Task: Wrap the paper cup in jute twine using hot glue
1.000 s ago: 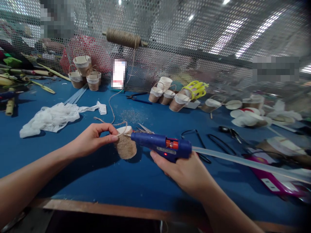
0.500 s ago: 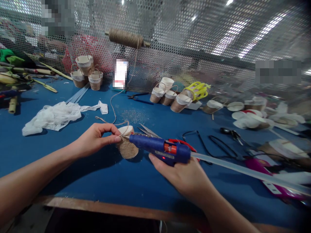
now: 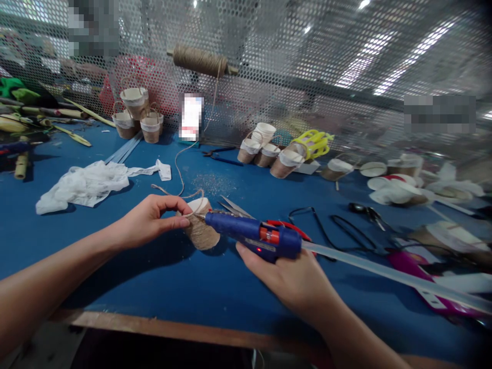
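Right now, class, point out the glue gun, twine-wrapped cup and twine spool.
Glue gun [image 3: 248,229], head view: on its blue body.
Twine-wrapped cup [image 3: 203,237], head view: on its wrapped side.
Twine spool [image 3: 200,61], head view: on the wound twine.

Head camera: up on the person's own head, looking forward and down across the table [image 3: 230,292].
Left hand [image 3: 154,218] and right hand [image 3: 292,279]: seen from above and behind, close by, around the middle of the view.
Wooden edge [image 3: 154,326]: low down, on the wearer's side.
Mesh screen [image 3: 277,46]: faced from across the table, farther off, filling the top.
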Demonstrator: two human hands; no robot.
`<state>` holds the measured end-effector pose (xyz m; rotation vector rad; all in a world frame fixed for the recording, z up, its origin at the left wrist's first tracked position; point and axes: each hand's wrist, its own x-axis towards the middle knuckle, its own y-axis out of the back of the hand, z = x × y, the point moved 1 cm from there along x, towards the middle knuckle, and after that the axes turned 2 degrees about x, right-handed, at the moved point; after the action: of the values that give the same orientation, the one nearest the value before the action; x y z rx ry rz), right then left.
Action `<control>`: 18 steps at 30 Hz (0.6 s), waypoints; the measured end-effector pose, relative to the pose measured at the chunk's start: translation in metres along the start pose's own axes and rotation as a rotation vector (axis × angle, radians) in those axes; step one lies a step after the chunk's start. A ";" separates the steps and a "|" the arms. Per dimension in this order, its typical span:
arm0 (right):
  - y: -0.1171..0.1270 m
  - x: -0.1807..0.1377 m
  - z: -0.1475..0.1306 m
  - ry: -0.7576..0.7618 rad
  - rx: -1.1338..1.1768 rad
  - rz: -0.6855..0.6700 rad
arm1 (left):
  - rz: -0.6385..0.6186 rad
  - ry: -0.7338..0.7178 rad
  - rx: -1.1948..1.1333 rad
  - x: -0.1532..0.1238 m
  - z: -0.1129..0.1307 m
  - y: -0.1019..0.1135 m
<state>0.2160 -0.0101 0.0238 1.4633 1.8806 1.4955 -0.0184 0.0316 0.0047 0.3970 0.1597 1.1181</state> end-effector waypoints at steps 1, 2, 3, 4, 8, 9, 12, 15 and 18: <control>0.000 0.000 0.000 -0.001 -0.001 -0.005 | 0.006 -0.003 0.003 0.000 0.000 0.000; 0.000 -0.001 -0.001 -0.002 -0.002 -0.008 | 0.011 -0.005 0.005 0.000 -0.001 0.000; 0.000 -0.001 -0.001 0.002 -0.002 -0.009 | 0.014 -0.007 0.006 0.000 -0.001 0.000; -0.001 -0.002 -0.002 0.005 -0.001 -0.006 | 0.016 -0.007 0.006 0.000 -0.001 -0.001; 0.000 -0.001 -0.001 -0.017 -0.007 0.024 | 0.007 -0.002 -0.005 0.000 -0.001 -0.001; 0.001 -0.001 -0.001 -0.028 -0.008 0.024 | 0.005 -0.001 -0.008 0.000 -0.001 -0.001; 0.003 -0.001 0.001 -0.059 -0.005 0.000 | 0.003 0.000 -0.012 0.000 -0.001 -0.001; 0.004 0.000 0.002 -0.093 -0.002 -0.029 | 0.003 -0.004 -0.009 0.000 -0.002 0.000; 0.006 0.001 0.004 -0.092 -0.007 -0.057 | 0.002 -0.007 -0.008 0.000 -0.003 0.000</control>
<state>0.2212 -0.0075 0.0279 1.4371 1.8452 1.3843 -0.0195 0.0321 0.0022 0.3940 0.1493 1.1185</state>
